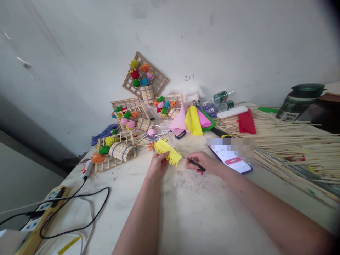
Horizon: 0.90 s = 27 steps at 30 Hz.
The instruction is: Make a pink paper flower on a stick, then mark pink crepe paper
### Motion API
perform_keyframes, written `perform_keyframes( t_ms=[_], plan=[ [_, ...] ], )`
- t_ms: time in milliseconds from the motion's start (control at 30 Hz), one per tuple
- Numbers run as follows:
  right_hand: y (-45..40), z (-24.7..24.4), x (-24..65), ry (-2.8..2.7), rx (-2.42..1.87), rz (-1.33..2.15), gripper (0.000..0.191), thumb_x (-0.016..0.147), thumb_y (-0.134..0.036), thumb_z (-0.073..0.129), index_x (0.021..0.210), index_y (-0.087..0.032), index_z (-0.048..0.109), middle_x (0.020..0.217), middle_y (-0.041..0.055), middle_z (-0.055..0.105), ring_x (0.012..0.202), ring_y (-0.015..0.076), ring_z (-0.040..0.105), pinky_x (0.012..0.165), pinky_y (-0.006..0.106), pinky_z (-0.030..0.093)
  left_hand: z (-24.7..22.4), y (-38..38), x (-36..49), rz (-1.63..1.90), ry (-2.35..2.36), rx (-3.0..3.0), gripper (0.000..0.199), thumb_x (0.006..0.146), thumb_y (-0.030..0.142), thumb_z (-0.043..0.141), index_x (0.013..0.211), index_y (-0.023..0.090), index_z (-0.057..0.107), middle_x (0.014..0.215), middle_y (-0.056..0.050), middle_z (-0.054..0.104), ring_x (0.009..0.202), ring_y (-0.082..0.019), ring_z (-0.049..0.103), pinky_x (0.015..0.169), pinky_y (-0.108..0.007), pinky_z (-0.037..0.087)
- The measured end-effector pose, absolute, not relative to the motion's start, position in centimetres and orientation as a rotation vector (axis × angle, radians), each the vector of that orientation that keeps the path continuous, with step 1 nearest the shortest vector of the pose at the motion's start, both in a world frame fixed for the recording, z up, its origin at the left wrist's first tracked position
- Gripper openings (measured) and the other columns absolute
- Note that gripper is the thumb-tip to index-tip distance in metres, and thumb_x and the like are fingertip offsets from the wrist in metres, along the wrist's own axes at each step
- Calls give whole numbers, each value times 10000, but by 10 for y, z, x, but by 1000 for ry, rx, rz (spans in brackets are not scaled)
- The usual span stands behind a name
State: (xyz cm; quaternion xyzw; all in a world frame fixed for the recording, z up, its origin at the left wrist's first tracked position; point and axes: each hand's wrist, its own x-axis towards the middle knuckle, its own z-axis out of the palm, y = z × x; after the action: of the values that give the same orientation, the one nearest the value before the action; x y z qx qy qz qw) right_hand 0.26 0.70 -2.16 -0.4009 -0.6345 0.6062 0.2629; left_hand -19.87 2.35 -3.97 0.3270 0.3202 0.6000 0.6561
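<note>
My left hand (159, 164) pinches a strip of yellow crepe paper (165, 150) above the table. Both long edges of the strip look cut into a fringe. In my right hand (200, 161) are black-handled scissors (195, 164), their blades pointing left at the strip's right end. How far the blades are apart is too small to tell. Just behind my left hand stands a small pink paper flower (151, 132). Rolled sheets of yellow crepe paper (194, 121) and pink crepe paper (178, 120) lie beyond my hands.
Stick lattices with paper flowers (120, 152) stand at the back left. A phone (233, 157) lies by my right forearm, near many thin wooden sticks (287, 141). A glue gun (87, 168), black cable (106, 198) and power strip (50, 209) occupy the left. A dark jug (300, 102) stands far right.
</note>
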Motion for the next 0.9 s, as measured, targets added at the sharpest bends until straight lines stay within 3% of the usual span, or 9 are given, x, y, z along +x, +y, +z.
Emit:
perform_keyframes(
  t_ms=[267, 500, 767, 900],
  plan=[
    [7, -26, 2, -1697, -1086, 1616, 169, 672, -245, 465, 781, -147, 549, 504, -53, 427, 407, 57, 379, 349, 174, 299, -40, 24, -198, 1386, 746, 702, 297, 593, 129, 699, 865, 105, 584, 814, -79, 673, 698, -173, 642, 509, -195, 482],
    [5, -25, -1, -1674, -1131, 1593, 180, 655, -205, 446, 779, -144, 561, 512, -45, 451, 390, 49, 363, 331, 168, 283, -44, 26, -200, 1402, 717, 727, 295, 613, 123, 688, 886, 116, 575, 837, -75, 671, 737, -178, 641, 570, -213, 504],
    [5, -22, -3, -1682, -1182, 1569, 196, 625, -272, 565, 774, -144, 571, 473, -69, 403, 385, 47, 333, 335, 177, 280, -43, 26, -200, 1407, 727, 730, 281, 611, 114, 678, 871, 123, 573, 827, -71, 675, 747, -183, 643, 606, -230, 517],
    [4, -22, 0, -1700, -1130, 1618, 161, 660, -252, 508, 780, -154, 551, 533, -52, 446, 408, 47, 366, 353, 174, 298, -42, 26, -200, 1411, 719, 754, 285, 614, 117, 674, 879, 119, 570, 819, -79, 678, 775, -196, 643, 673, -262, 523]
  ],
)
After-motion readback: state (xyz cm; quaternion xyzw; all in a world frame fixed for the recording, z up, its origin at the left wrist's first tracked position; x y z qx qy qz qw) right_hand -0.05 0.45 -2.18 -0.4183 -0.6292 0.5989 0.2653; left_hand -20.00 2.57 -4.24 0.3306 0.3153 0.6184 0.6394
